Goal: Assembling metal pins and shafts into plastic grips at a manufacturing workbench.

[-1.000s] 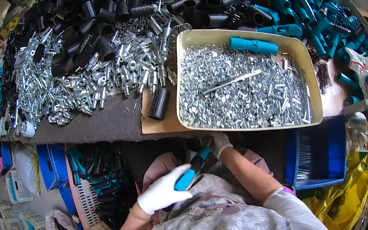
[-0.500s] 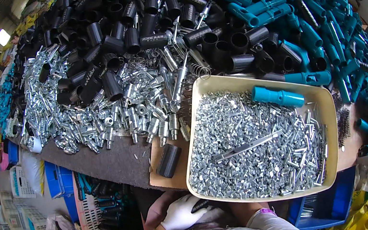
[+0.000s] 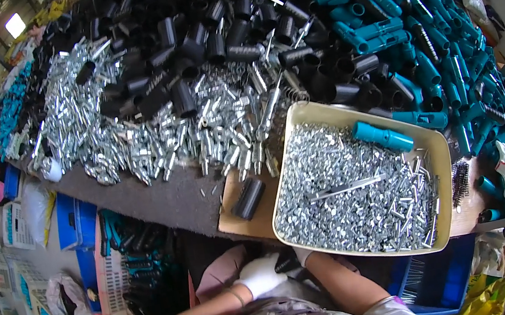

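Observation:
My left hand point(image 3: 263, 276), in a white glove, is low in front of the bench edge with its fingers closed around a dark piece point(image 3: 285, 261), whose shape is mostly hidden. Beside it my right hand point(image 3: 303, 256), also white-gloved, lies just under the near rim of a cream tray point(image 3: 286, 240); its fingers are hidden. The tray is full of small silver metal bits, with metal tweezers point(image 3: 348, 187) and a teal tubular handle point(image 3: 384, 136) lying on top. A black sleeve point(image 3: 249, 199) rests on a cardboard piece point(image 3: 230, 218) left of the tray.
Silver metal fittings point(image 3: 160, 143) are heaped behind the sleeve, with black sleeves point(image 3: 174, 50) piled beyond. Teal handles point(image 3: 378, 29) fill the far right. Below the bench stand a pink crate point(image 3: 110, 274) and blue bins point(image 3: 73, 221); another blue bin point(image 3: 443, 276) sits at lower right.
The view has shifted, so the bench contents appear a little displaced. My right forearm now shows further, and its gloved hand has come into view beside the left one.

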`<state>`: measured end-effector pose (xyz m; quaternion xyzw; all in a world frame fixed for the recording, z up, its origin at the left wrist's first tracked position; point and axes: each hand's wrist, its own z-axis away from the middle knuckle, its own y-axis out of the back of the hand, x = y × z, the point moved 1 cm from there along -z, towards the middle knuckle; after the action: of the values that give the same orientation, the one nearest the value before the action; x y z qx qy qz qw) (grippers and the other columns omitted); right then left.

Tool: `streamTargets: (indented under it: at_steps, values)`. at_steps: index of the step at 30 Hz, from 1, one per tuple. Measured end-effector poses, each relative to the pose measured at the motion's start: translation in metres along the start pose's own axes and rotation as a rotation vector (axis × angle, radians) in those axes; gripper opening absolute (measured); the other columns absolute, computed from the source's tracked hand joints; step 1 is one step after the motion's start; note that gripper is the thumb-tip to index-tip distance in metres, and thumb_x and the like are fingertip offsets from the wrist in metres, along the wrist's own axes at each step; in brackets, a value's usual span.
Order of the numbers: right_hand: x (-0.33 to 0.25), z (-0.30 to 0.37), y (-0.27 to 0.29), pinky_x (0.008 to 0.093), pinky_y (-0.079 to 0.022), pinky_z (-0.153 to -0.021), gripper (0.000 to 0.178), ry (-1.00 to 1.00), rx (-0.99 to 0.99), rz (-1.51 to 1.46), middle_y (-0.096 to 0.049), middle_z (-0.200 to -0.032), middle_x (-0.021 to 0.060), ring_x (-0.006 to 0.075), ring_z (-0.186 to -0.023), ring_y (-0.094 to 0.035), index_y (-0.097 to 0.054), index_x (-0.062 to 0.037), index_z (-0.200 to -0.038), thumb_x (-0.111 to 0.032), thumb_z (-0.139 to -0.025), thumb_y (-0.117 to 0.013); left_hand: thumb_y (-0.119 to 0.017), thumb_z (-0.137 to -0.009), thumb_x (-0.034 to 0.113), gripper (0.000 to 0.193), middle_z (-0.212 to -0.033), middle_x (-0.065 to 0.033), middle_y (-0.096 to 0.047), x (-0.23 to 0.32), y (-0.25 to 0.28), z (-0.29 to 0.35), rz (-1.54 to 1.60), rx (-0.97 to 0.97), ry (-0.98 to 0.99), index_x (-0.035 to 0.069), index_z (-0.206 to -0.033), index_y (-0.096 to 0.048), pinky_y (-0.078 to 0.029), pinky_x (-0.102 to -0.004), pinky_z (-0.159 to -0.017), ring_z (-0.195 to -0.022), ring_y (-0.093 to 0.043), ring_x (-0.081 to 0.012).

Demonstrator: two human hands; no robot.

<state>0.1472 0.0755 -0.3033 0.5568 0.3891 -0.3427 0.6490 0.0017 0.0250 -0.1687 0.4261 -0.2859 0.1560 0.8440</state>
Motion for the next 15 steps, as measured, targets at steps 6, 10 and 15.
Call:
streamTargets:
  at_steps: [6, 10, 15]
  values:
    - [-0.035, 0.023, -0.005, 0.0475, -0.024, -0.120, 0.053, -0.189, -0.214, 0.340, -0.043, -0.153, 0.0173, 0.0383, -0.143, -0.034, -0.049, -0.0121, -0.145, -0.028, -0.095, -0.045, -0.071, -0.079, 0.031, 0.044, -0.112, -0.0262, -0.066, -0.029, -0.071, -0.022, 0.017, 0.292, 0.110, 0.007, -0.115, -0.066, -0.052, -0.0487, -0.085, -0.099, -0.066, -0.0428]
    - [-0.037, -0.005, 0.003, 0.0452, -0.028, -0.120, 0.053, -0.320, -0.639, 0.634, -0.039, -0.156, 0.0150, 0.0337, -0.143, -0.036, -0.048, -0.0108, -0.146, -0.039, -0.102, -0.038, -0.069, -0.079, 0.034, 0.050, -0.091, -0.0249, -0.069, -0.004, -0.027, -0.015, 0.046, 0.169, 0.102, -0.002, -0.111, -0.059, -0.053, -0.0508, -0.075, -0.082, -0.068, -0.0430]
    - [-0.054, 0.010, 0.015, 0.0450, -0.022, -0.122, 0.058, -0.261, -0.581, 0.447, -0.035, -0.158, 0.0139, 0.0336, -0.146, -0.031, -0.044, -0.0121, -0.148, -0.046, -0.102, -0.034, -0.063, -0.083, 0.031, 0.035, -0.094, -0.0259, -0.069, -0.001, -0.015, -0.005, 0.029, 0.196, 0.107, -0.001, -0.096, -0.068, -0.053, -0.0518, -0.076, -0.083, -0.067, -0.0430]
